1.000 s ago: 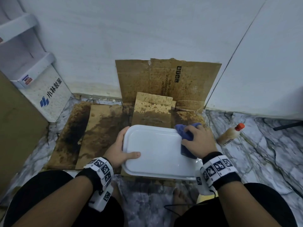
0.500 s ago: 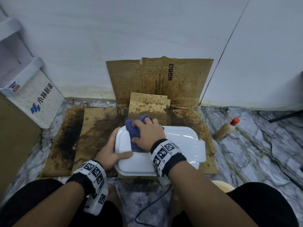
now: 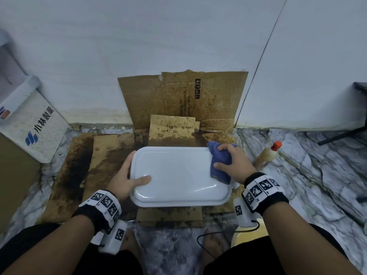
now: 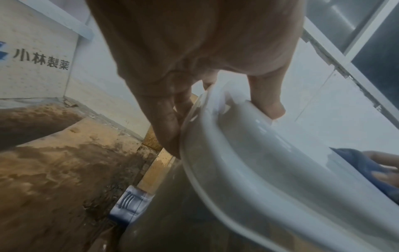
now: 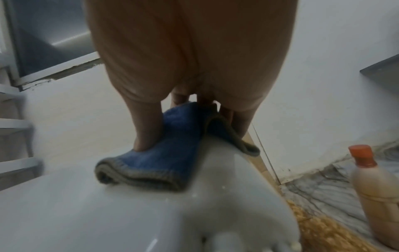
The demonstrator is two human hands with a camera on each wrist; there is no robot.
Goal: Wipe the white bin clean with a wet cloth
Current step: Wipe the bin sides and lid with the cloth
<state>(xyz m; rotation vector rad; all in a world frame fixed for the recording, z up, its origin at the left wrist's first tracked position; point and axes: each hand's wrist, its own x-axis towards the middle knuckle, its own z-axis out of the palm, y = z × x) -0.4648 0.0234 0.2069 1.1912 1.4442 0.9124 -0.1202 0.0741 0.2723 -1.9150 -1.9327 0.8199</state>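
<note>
The white bin [image 3: 178,173] lay upside down on stained cardboard [image 3: 103,155] on the floor, between the two hands, its smooth, glossy, round-cornered base facing up, presumably so the underside could be wiped. The left hand [image 3: 127,175] grasped the near-left edge, thumb on top and fingers [image 4: 166,129] down the side, apparently to steady it. The right hand [image 3: 233,165] pressed a folded blue cloth [image 5: 164,153] onto the far-right corner, fingers curled over it; the fabric looked nubby with a grey stitched hem. Just beyond the right hand stood a tan bottle [image 3: 266,157] with an orange cap.
</note>
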